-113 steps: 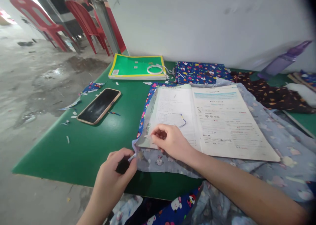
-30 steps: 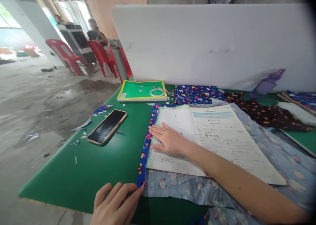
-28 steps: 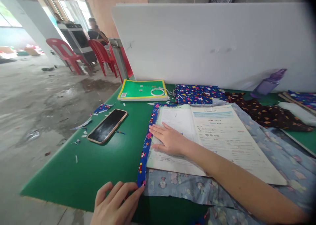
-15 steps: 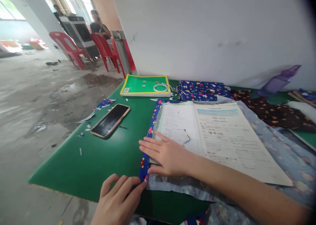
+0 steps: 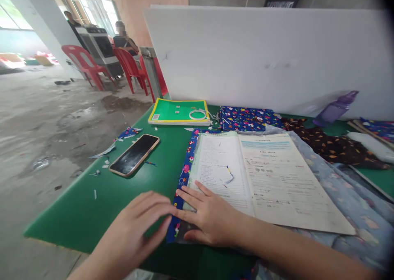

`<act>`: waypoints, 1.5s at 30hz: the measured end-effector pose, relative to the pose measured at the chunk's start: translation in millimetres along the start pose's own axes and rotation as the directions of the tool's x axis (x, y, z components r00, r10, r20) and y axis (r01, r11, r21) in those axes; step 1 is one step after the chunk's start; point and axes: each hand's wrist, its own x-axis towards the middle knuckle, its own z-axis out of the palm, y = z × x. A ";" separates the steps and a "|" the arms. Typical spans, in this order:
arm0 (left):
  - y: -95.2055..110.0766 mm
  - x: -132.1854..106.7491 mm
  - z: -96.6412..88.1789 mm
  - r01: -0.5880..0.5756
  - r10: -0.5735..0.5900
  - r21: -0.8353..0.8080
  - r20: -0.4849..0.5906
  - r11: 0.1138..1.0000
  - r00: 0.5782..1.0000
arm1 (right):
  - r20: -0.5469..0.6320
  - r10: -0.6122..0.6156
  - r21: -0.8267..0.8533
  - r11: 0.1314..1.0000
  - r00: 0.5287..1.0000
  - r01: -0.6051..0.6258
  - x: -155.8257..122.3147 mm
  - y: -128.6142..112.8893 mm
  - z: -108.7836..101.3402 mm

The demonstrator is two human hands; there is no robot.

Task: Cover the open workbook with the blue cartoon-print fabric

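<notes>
Head view: right hand (image 5: 212, 219) spread flat on blue cloth (image 5: 185, 169); left hand (image 5: 138, 219) half-curled, hold unclear.

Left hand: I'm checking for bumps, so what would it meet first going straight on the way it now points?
Probably the fingers of the right hand, toward which the left hand points; they look almost touching, though any gap in depth is unclear.

A stained concrete floor (image 5: 67, 136) and plastic chairs (image 5: 125, 62) suggest a rough workroom.
</notes>
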 end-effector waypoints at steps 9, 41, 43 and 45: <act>-52.1 85.2 53.1 0.105 -0.129 0.252 0.079 0.962 0.988 | 0.033 0.007 -0.017 1.000 0.999 -0.006 0.1 -6.0 -5.5; -76.7 177.0 132.9 0.267 -0.302 0.196 0.182 0.944 0.936 | 0.039 -0.054 0.068 0.996 0.998 0.052 -7.1 -11.1 4.8; -75.7 176.8 131.8 0.272 -0.311 0.205 0.190 0.940 0.931 | 0.055 -0.074 0.083 0.994 0.996 0.070 -8.6 -11.8 4.3; -75.0 176.6 131.0 0.274 -0.316 0.212 0.195 0.938 0.929 | 0.065 -0.086 0.091 0.993 0.994 0.080 -10.1 -13.0 3.5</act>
